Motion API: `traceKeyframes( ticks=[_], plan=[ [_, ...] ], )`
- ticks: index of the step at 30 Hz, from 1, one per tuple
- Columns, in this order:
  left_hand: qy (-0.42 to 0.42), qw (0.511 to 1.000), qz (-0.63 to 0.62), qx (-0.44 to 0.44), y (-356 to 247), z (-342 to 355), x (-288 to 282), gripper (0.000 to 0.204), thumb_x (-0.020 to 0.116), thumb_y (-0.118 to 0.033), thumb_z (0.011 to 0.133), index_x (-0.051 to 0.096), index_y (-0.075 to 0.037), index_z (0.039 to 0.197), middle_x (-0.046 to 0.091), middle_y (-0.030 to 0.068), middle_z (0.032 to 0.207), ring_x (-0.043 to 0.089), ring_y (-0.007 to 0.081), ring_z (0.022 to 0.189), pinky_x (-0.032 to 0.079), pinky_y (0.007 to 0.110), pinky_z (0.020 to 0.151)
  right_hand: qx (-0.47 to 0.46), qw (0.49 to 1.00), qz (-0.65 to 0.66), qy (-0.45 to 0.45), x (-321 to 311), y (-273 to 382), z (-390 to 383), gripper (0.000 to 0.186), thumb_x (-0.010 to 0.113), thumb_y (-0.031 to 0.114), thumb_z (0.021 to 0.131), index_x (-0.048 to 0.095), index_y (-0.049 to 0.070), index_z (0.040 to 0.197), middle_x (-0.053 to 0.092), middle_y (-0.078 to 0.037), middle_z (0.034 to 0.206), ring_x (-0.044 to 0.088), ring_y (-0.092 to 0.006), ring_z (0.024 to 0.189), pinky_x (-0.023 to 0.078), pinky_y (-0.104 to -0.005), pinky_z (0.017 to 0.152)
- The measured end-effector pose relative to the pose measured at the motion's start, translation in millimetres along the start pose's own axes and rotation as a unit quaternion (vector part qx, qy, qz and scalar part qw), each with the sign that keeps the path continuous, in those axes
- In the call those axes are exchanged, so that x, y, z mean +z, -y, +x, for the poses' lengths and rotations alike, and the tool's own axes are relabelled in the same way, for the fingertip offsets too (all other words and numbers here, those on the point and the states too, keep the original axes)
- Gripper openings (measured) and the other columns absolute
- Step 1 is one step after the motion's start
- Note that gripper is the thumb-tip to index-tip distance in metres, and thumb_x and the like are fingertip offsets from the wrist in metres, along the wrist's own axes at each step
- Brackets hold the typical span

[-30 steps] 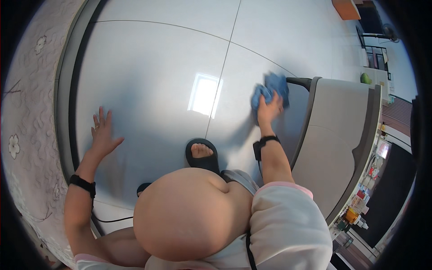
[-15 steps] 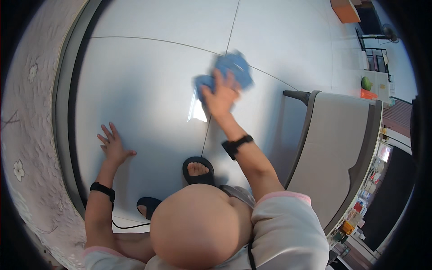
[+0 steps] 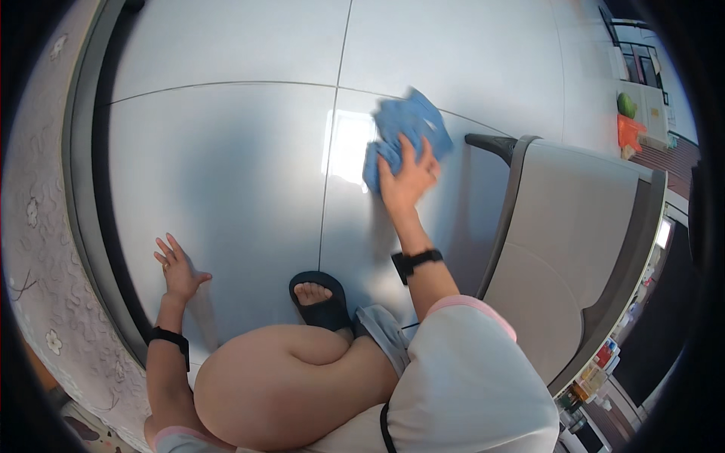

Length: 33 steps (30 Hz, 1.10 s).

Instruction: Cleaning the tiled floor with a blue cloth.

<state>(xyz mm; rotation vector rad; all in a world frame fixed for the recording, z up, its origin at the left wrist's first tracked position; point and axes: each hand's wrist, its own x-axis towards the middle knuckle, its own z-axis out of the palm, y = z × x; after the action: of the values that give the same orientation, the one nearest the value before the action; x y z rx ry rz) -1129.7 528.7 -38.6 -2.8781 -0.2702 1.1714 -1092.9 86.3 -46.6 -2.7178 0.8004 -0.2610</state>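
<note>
A blue cloth (image 3: 411,121) lies bunched on the glossy pale tiled floor (image 3: 226,136). My right hand (image 3: 411,181) presses on its near side, thumb and fingers spread over the fabric. The cloth's far edge is slightly blurred. My left hand (image 3: 178,270) is at the floor on the left, fingers stretched out and holding nothing. Whether its palm bears on the tiles I cannot tell. Each wrist wears a black band.
A bed edge with a flowered cover (image 3: 45,226) runs along the left. Close by on the right stands a grey cabinet-like piece (image 3: 566,241) with a dark foot (image 3: 489,145). My slippered foot (image 3: 319,298) is planted between my hands.
My right hand and the blue cloth have moved right across the tiles, closer to the grey piece's foot. My left hand sits a little nearer to me. The view has shifted.
</note>
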Motion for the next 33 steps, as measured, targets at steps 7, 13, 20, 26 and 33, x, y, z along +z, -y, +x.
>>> traceKeyframes(
  ticks=[7,13,20,26,33],
  plan=[
    [-0.033,0.998,-0.014,0.058,-11,13,18,0.134,0.085,-0.024,0.051,-0.017,-0.009,0.136,-0.016,0.0288,0.140,-0.004,0.0561,0.125,0.015,0.055,0.103,0.238,0.948,-0.048,-0.205,-20,-155,10,0.052,0.062,0.034,0.077,0.047,0.018,0.124,0.026,-0.014,0.140,0.029,-0.0397,0.122,0.023,-0.0514,0.098],
    [-0.090,0.987,-0.025,0.127,13,16,28,0.135,0.086,-0.023,0.050,-0.016,-0.007,0.136,-0.014,0.0312,0.139,-0.004,0.0579,0.124,0.013,0.055,0.103,0.298,0.923,-0.224,-0.099,-6,-132,49,0.064,0.053,0.057,0.076,0.037,0.025,0.129,0.020,-0.016,0.142,0.023,-0.0426,0.124,0.028,-0.0597,0.091],
    [-0.055,0.993,-0.034,0.100,4,10,19,0.129,0.084,-0.024,0.055,-0.015,-0.008,0.137,-0.014,0.0311,0.139,-0.005,0.0581,0.123,0.014,0.056,0.102,0.327,0.933,-0.151,-0.018,-30,-134,24,0.054,0.056,0.042,0.077,0.043,0.022,0.125,0.028,-0.018,0.135,0.028,-0.0438,0.118,0.032,-0.0585,0.089],
    [-0.037,0.997,-0.031,0.065,3,7,14,0.131,0.084,-0.025,0.054,-0.016,-0.010,0.137,-0.019,0.0272,0.140,-0.009,0.0567,0.124,0.015,0.058,0.101,0.392,0.907,-0.134,-0.076,-30,-125,-85,0.046,0.057,0.030,0.077,0.048,0.019,0.121,0.034,-0.017,0.131,0.034,-0.0450,0.113,0.034,-0.0542,0.091],
    [-0.027,0.997,-0.035,0.059,-2,8,17,0.132,0.084,-0.024,0.053,-0.015,-0.009,0.137,-0.021,0.0260,0.140,-0.011,0.0563,0.124,0.012,0.058,0.101,0.206,0.938,0.102,-0.261,-12,-156,-40,0.053,0.065,0.024,0.073,0.047,0.008,0.120,0.039,-0.018,0.130,0.033,-0.0416,0.117,0.028,-0.0534,0.095]
  ],
)
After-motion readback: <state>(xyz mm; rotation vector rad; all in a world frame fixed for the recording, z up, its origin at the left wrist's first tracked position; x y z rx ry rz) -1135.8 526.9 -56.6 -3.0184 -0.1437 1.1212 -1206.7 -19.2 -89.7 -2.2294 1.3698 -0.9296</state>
